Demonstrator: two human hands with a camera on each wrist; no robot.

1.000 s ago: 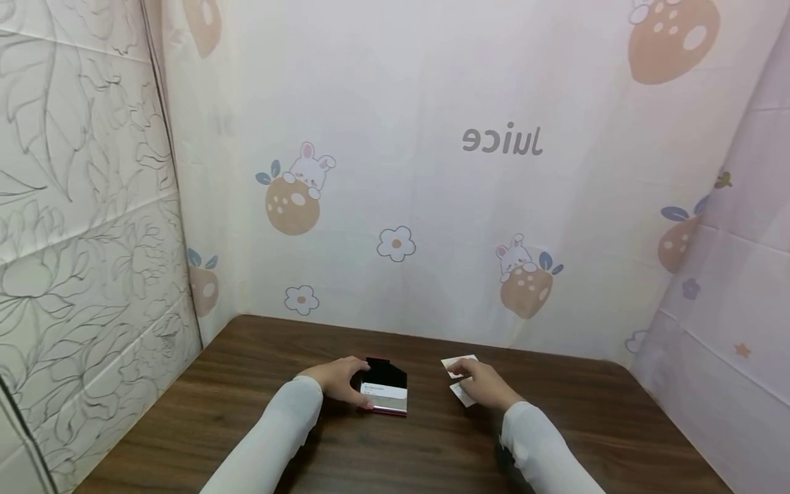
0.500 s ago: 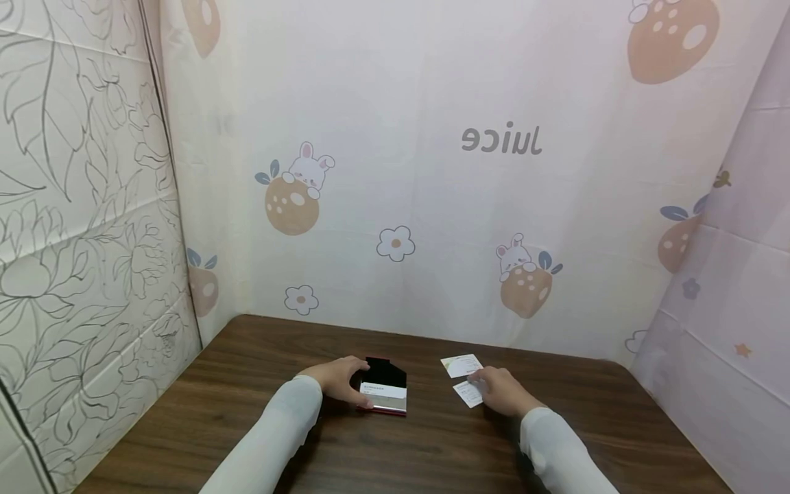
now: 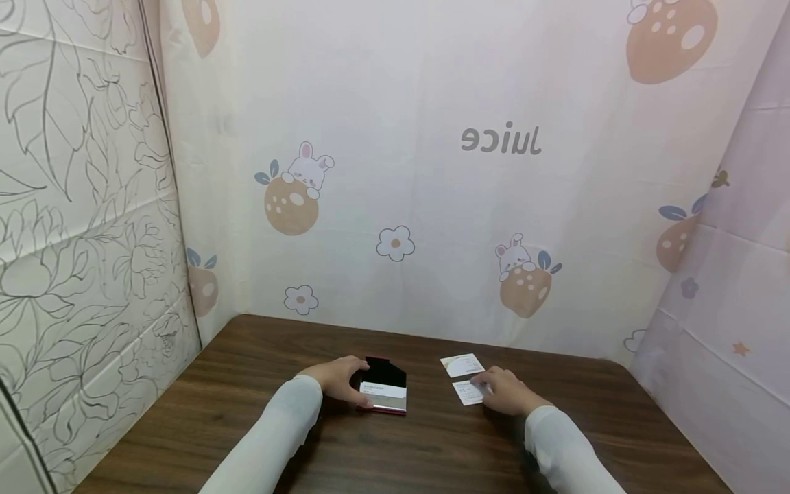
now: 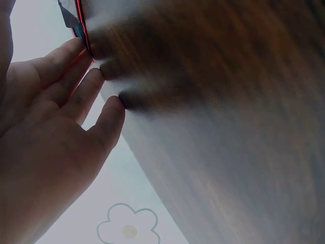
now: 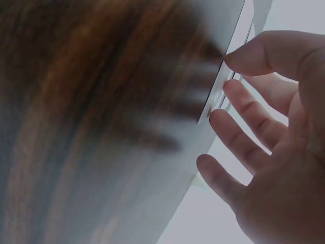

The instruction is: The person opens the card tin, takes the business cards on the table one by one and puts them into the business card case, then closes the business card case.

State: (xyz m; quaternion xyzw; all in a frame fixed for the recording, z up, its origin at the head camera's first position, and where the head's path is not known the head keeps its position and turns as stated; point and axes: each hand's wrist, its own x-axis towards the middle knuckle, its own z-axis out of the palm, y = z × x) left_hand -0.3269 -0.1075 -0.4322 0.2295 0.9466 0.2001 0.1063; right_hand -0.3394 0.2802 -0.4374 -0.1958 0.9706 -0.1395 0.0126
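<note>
A card case point(image 3: 385, 374) with a black inside and red edges lies opened on the table, with white cards point(image 3: 384, 391) in its near half. My left hand point(image 3: 336, 379) holds its left side, thumb at the near corner and fingers at the far one. In the left wrist view, the red edge of the case point(image 4: 84, 25) meets the fingertips. To the right, two white printed business cards lie one beyond the other: a far card point(image 3: 463, 365) and a near card point(image 3: 467, 393). My right hand point(image 3: 509, 392) touches the near card's right side with relaxed fingers, which partly hide it.
The dark wood-grain table point(image 3: 426, 453) runs back to a pale printed curtain point(image 3: 395, 185). A white cloth with line-drawn flowers point(image 3: 92, 206) hangs at the left, and another pale cloth point(image 3: 734, 288) at the right.
My right hand has moved rightward and a little nearer, off the far card. The near card has turned slightly, lining up more with the far one. My left hand and the case stay put.
</note>
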